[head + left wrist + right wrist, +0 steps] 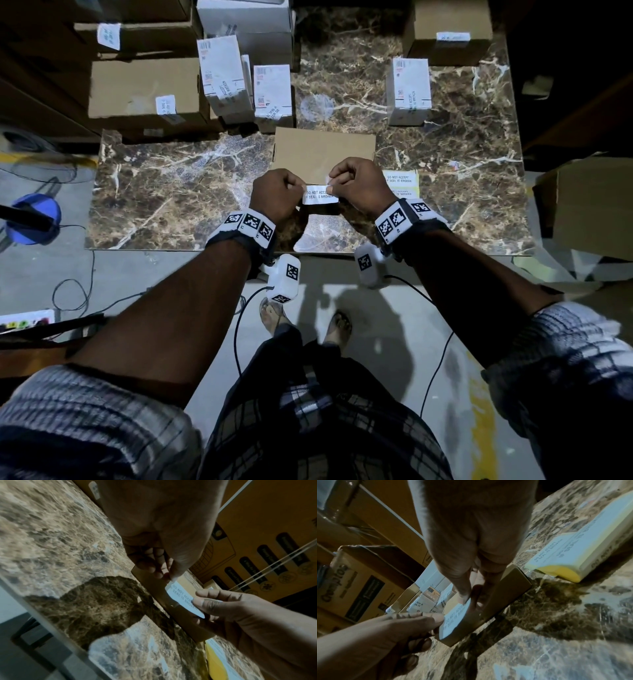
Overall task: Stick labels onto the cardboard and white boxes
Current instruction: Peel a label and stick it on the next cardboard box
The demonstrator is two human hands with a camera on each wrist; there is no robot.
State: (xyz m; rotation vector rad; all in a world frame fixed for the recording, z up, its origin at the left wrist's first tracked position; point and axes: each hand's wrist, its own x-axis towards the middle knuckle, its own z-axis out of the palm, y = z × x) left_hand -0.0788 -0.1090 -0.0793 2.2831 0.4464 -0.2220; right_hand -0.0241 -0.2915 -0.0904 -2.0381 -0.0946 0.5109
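Both hands hold one white label (320, 196) printed "DO NOT ACCEPT IF SEAL IS BROKEN" over the near edge of a flat cardboard box (323, 152) that lies in the middle of the marble desk (171, 192). The left hand (274, 193) pinches the left end of the label between thumb and curled fingers (157, 561), and the right hand (359, 186) pinches the right end in the same way; in the wrist views the label hangs just above the box edge, and I cannot tell if it touches it. Just to the right of the right hand, a stack of label sheets (400, 183) with yellow backing lies on the desk. At the back of the desk stand three small white boxes: two close together on the left (224, 73) (273, 90) and one apart on the right (408, 89), each with printing and a label. Behind them is a bigger white box (246, 24). Brown cartons with labels are at the back left (144, 89) and the back right (448, 31). On the floor at the left are a blue round object (34, 219) and thin cables (72, 294).
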